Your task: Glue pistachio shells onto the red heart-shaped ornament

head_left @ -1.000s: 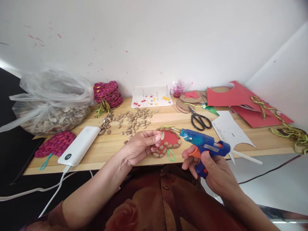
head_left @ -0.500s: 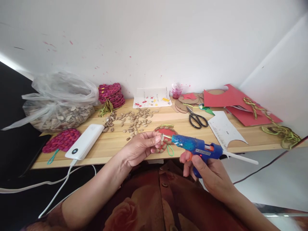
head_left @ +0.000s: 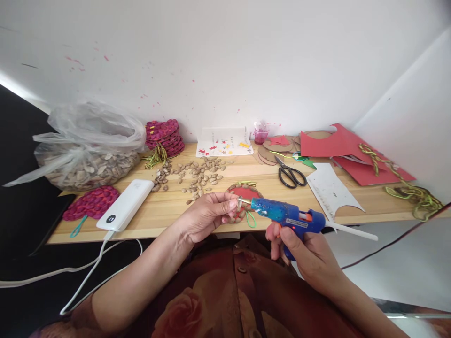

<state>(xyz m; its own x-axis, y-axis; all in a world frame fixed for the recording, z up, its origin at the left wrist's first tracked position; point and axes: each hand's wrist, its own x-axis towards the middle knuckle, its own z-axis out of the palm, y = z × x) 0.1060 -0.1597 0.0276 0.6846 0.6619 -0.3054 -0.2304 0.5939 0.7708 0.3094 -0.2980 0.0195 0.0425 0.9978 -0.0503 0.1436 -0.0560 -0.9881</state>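
Pinched between the thumb and fingers of my left hand [head_left: 207, 215] is a small pale nutshell [head_left: 239, 203], like half a pistachio shell. My right hand [head_left: 306, 253] grips a blue hot glue gun [head_left: 282, 213], with its fingers at the orange trigger and a small red light lit. The metal nozzle points left and meets the shell or sits just beside it. Behind the shell, on the table edge, lies a red disc [head_left: 248, 192] rimmed with brown shells, with a green loop; my left fingers and the gun partly cover it.
Loose shells [head_left: 202, 176] spread over the wooden table [head_left: 165, 225]. To the left are a bag of shells [head_left: 88, 169], a white power bank [head_left: 125, 204] and purple shell pieces [head_left: 93, 202]. Black scissors [head_left: 291, 176], red card [head_left: 327, 145] and cord [head_left: 412, 199] lie right.
The view has shifted slightly. Both hands stay nearly in place, the nozzle still at the shell; my right fingers seem drawn in a little more at the trigger.
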